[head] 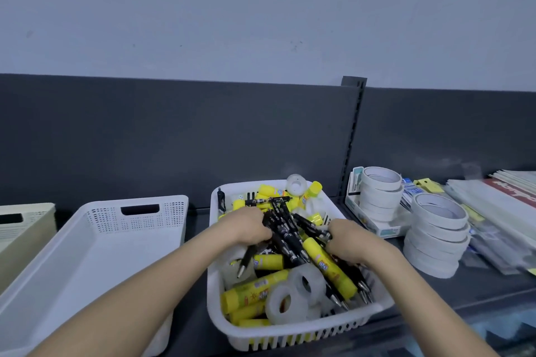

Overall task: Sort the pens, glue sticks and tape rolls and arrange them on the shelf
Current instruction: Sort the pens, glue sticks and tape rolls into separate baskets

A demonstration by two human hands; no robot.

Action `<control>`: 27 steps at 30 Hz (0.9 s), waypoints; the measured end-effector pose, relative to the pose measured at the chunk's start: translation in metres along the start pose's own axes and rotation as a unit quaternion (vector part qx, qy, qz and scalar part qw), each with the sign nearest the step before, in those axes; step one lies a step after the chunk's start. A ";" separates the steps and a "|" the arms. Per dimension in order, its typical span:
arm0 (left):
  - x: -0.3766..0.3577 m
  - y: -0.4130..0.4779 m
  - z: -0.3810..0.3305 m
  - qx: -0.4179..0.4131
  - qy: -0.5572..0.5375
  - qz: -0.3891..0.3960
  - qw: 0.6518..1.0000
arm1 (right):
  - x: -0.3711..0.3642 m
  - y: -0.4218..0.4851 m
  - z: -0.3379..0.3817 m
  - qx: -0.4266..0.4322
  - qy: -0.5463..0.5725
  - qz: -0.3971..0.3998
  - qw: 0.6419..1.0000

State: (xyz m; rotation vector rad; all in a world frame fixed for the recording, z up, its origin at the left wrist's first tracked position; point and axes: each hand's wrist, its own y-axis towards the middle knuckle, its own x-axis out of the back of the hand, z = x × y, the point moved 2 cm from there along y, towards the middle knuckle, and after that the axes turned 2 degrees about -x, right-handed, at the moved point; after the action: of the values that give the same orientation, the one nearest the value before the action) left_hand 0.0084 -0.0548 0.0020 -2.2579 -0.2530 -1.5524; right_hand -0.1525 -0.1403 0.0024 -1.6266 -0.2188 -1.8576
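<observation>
I am reaching with both arms into a white basket (pixel 290 338) that sits on the dark shelf (pixel 478 287) in front of me. It is full of mixed things. A big bunch of black pens (pixel 285 233) lies across the middle. Yellow glue sticks (pixel 330 268) lie around and under the pens, some at the near end and some at the far end. Clear tape rolls (pixel 304 284) lie at the near end, and one more sits at the far rim.

My left grip (pixel 249 224) is curled round the bunch of black pens from the left side. My right grip (pixel 345 240) is curled round pens from the right side, and pen ends poke out by its fingers. The two are close to each other but not touching, with the pens between them. A long glue stick lies just beside my right wrist.

To the left of this basket is a white bin (pixel 87 255) with little holes and a handle slot. Past it, at the edge, is a beige bin (pixel 26 226). To the right, on the shelf, are two piles of white tape rings (pixel 438 236), one of them in a small box, and flat plastic packs (pixel 499 211) next to them.
</observation>
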 end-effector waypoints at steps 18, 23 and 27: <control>0.022 -0.013 0.043 0.089 0.070 -0.086 0.990 | -0.014 0.049 0.045 0.051 0.046 -0.054 0.996; 0.003 0.003 0.025 0.074 0.172 -0.116 0.975 | -0.023 0.043 0.057 0.052 -0.027 -0.080 0.995; -0.007 0.012 0.015 0.074 0.155 -0.132 0.976 | -0.031 0.037 0.063 0.054 -0.082 -0.079 0.992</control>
State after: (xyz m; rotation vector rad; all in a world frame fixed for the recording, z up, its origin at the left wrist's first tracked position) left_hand 0.0234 -0.0591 -0.0120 -1.8946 -0.5769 -1.9236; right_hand -0.0787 -0.1246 -0.0238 -1.7294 -0.5234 -1.7935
